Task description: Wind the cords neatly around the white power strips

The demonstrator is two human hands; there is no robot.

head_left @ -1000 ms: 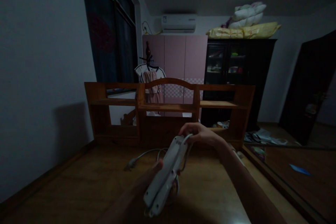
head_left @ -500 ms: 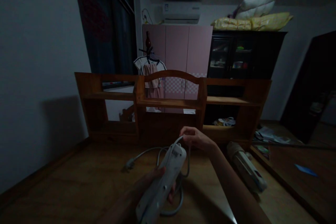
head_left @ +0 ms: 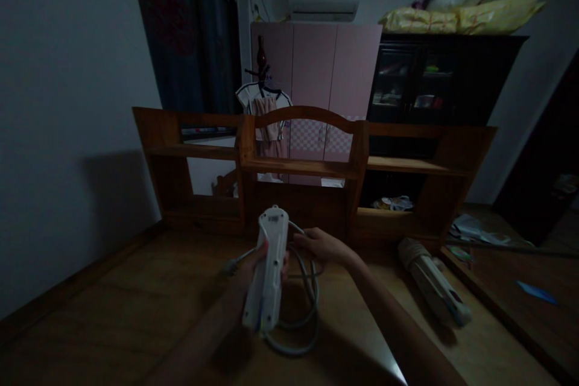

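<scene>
My left hand (head_left: 256,263) is closed around the middle of a white power strip (head_left: 268,271), holding it above the wooden desk (head_left: 136,301) with its far end pointing away from me. Its grey cable (head_left: 302,319) loops below and to the right of the strip, and the plug (head_left: 231,265) lies on the desk to the left. My right hand (head_left: 322,246) sits just right of the strip with its fingers curled on the cable.
A wooden shelf unit (head_left: 312,166) stands along the desk's back edge. A second power strip with wound cable (head_left: 434,283) lies on the desk at the right. A wall is close on the left. Pink and dark cabinets stand behind.
My left hand has swung the power strip from a slant to nearly straight ahead and raised it. My right hand has dropped from the strip's far end to the cable beside it.
</scene>
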